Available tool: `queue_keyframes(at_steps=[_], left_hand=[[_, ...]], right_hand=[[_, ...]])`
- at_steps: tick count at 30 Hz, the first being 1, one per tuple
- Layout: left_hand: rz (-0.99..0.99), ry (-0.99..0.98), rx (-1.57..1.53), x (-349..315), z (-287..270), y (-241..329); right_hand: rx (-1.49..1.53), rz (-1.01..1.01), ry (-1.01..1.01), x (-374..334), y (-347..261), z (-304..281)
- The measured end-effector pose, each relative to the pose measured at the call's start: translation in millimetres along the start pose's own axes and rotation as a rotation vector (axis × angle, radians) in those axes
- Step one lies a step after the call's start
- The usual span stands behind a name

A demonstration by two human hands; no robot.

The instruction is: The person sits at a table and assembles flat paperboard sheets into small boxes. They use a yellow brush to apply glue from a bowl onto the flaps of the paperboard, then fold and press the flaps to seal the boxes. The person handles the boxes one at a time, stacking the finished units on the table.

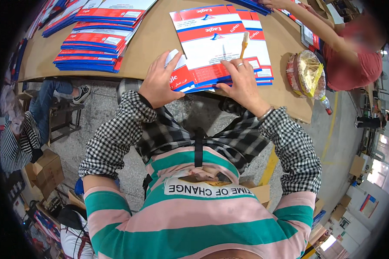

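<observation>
A flat printed carton (203, 47) in red, white and blue lies at the table's near edge, over more of the same kind. At its left end my left hand (157, 84) grips a red and white flap, thumb at the near edge. Something small and white (172, 56) shows at its fingers; I cannot make out what. My right hand (243, 82), with a ring, presses on the carton's lower right, index finger stretched forward and thumb apart. Just beyond its fingers lies a brush (245, 43) with a yellowish tip.
Stacks of flat cartons (93, 45) fill the table's left side. On the right a clear plastic-lined tub (304, 73) holds pale stuff, with a bottle (325, 105) beside it. A co-worker (354, 56) reaches over the far right. A cardboard box (45, 172) sits at lower left.
</observation>
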State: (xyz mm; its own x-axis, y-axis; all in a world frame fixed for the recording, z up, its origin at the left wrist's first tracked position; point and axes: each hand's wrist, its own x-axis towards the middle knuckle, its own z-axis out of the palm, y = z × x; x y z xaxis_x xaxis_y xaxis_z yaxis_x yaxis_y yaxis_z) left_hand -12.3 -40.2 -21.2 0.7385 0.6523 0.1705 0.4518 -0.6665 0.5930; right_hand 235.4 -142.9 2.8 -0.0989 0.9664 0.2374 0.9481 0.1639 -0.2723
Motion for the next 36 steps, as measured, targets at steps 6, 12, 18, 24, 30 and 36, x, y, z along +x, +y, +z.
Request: queue_keyframes(at_steps=[6,12,18,24,30,36], left_hand=[[0.024,-0.100,-0.012,2.0,-3.8,-7.1],[0.050,-0.193,0.036,4.0,-3.2,-7.6],[0.053,-0.212,0.059,5.7,-3.6,-6.7],[0.050,-0.218,0.170,10.0,3.9,-7.1],[0.077,-0.113,0.248,2.7,24.1,-9.7],[0.068,-0.062,0.302,4.9,27.8,-4.3]], right_hand=[[-0.015,0.042,0.019,-4.0,4.0,11.8],[0.009,0.042,0.099,-4.2,3.5,4.2],[0.026,0.071,0.093,-6.8,0.8,6.6],[0.008,0.099,0.072,-9.5,0.0,12.9],[-0.006,0.139,0.138,-9.5,-3.4,17.8],[-0.004,0.210,0.133,-13.3,-6.3,21.3]])
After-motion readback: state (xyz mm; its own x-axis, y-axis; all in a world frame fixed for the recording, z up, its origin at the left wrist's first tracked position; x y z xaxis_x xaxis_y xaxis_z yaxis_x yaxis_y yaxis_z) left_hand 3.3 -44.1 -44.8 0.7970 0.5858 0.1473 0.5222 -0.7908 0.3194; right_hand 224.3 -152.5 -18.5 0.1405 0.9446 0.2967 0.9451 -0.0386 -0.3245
